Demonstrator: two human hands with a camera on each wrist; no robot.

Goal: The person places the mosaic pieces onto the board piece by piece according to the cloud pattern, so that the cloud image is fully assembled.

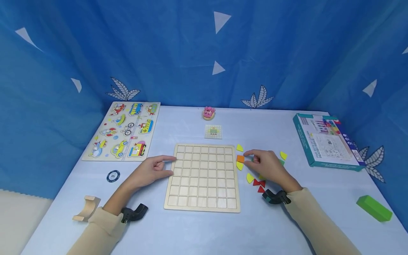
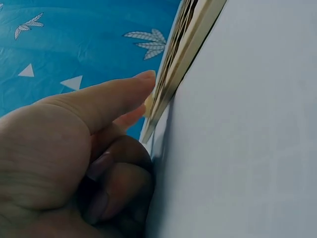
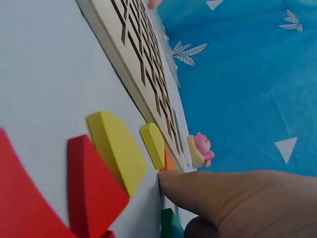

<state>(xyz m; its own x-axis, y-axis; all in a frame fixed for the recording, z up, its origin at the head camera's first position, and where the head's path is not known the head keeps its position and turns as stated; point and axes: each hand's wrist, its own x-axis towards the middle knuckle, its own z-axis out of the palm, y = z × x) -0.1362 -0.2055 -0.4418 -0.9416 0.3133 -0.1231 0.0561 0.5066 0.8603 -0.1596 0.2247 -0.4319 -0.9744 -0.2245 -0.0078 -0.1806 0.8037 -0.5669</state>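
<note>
A wooden grid board (image 1: pixel 204 210) lies flat in the middle of the table, its squares bare. My left hand (image 1: pixel 149 172) is at its left edge, thumb and index finger stretched to the rim and the other fingers folded in. In the left wrist view, the thumb (image 2: pixel 119 96) points at the board's side (image 2: pixel 185 57). Over to the right, my right hand (image 1: pixel 267 164) has its thumb and index fingertips, spread apart, right at an orange square (image 1: pixel 240 158). Yellow quarter-round pieces (image 1: pixel 239 147) lie above and below that square. In the right wrist view, the thumb (image 3: pixel 198 191) partly hides the orange square (image 3: pixel 169 159).
Red triangles (image 1: pixel 261 189) and a green piece (image 1: pixel 282 162) lie around the right hand. A pattern card (image 1: pixel 213 131) and pink figurine (image 1: pixel 208 112) are behind the board. Around them are a vehicle puzzle (image 1: pixel 124 131), black chip (image 1: pixel 113 176), wooden arch (image 1: pixel 87 209), box (image 1: pixel 328 141) and green block (image 1: pixel 374 208).
</note>
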